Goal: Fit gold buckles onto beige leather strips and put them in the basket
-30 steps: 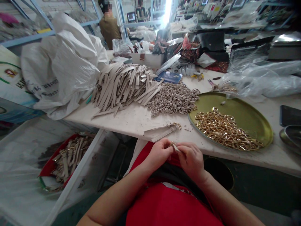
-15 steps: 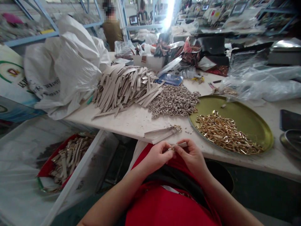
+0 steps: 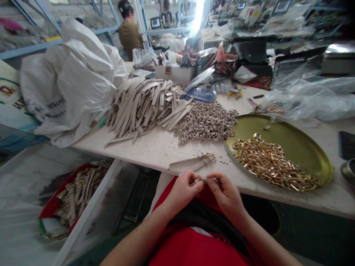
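Observation:
Both hands meet over my lap, just off the table's front edge. My left hand [image 3: 189,185] pinches one end of a narrow beige strap [image 3: 206,179], where a bit of gold metal, likely a buckle, shows in part. The fingers of my right hand [image 3: 224,189] are closed on the strap's other side. Much of the strap is hidden by fingers. Just beyond them on the table lie a few beige straps [image 3: 187,161] with gold buckles [image 3: 210,156]. To the right, a round gold-coloured tray [image 3: 299,144] holds a heap of gold buckles [image 3: 277,162].
Behind lie a heap of beige strips [image 3: 144,103] and a pile of small beige loops [image 3: 205,122]. A white sack [image 3: 80,74] stands at left. Below it, a red-lined container [image 3: 52,201] holds buckled straps. Plastic bags [image 3: 316,96] lie far right; a person [image 3: 130,35] sits beyond.
My hands have turned the strap, which now shows edge-on between them, and the gold piece is more covered by my left fingers. The camera view has shifted slightly.

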